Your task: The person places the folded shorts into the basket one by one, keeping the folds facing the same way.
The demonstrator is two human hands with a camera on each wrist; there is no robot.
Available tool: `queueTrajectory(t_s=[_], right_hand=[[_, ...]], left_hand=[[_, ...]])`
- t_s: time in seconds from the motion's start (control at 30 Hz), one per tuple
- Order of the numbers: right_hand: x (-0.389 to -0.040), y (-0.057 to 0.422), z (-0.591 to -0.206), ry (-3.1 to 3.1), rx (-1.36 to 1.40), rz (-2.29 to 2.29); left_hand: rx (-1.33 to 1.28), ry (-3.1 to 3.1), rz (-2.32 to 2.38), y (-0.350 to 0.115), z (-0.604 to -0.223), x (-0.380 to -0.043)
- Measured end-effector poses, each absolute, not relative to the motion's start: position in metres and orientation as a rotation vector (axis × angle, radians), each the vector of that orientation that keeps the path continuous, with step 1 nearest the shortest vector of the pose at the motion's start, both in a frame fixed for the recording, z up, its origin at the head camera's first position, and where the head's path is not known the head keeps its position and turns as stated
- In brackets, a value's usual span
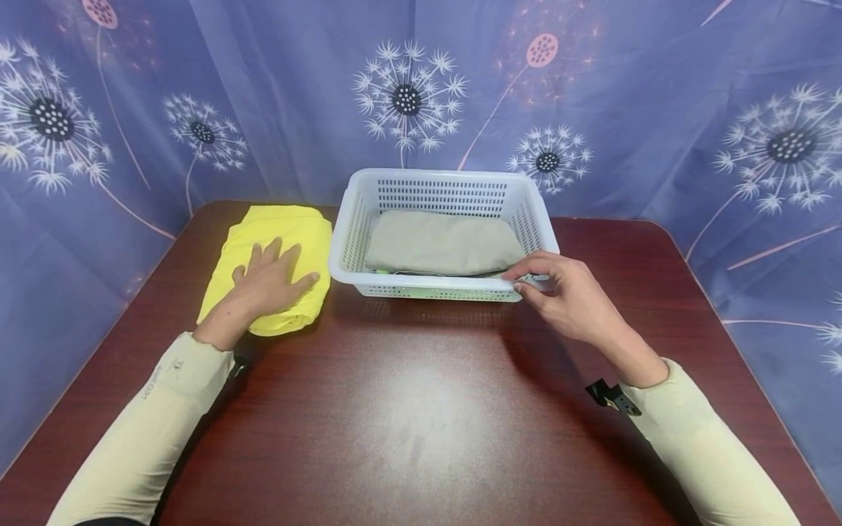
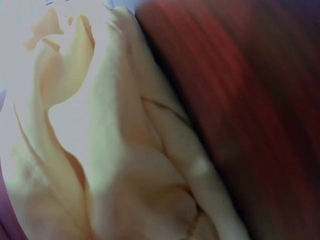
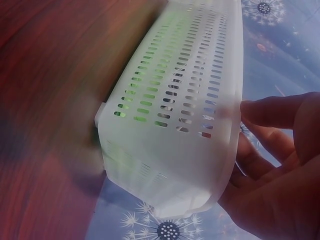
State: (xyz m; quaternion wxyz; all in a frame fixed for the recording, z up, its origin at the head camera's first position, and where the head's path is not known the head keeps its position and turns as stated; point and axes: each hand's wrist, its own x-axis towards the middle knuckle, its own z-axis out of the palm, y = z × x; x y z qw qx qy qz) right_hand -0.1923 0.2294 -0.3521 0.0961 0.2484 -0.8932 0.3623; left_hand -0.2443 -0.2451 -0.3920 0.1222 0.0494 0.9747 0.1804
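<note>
A folded yellow cloth (image 1: 226,281) lies at the table's left, and my left hand (image 1: 266,281) rests flat on it with fingers spread. In the left wrist view the folds of the yellow cloth (image 2: 135,150) fill much of the picture. Just right of it stands a white plastic basket (image 1: 427,280) with slotted walls. A folded grey-beige cloth (image 1: 444,241) lies inside. My right hand (image 1: 569,292) pinches the basket's front rim near its right corner, thumb outside. Through the slots in the right wrist view, something green (image 3: 145,100) shows low in the basket.
The dark red wooden table (image 1: 421,409) carries the cloth and the basket near its back edge. A blue curtain (image 1: 296,88) with dandelion prints hangs close behind and along both sides.
</note>
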Motion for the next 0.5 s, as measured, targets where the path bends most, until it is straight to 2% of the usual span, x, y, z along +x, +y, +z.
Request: queueTrajectory(t_s=[0.5], right_hand=[[-0.1928, 0.2298, -0.3517, -2.645, 0.751, 1.086]], left_hand=[[0.107, 2.832, 0.525, -0.2407, -0.3922, -0.2400]])
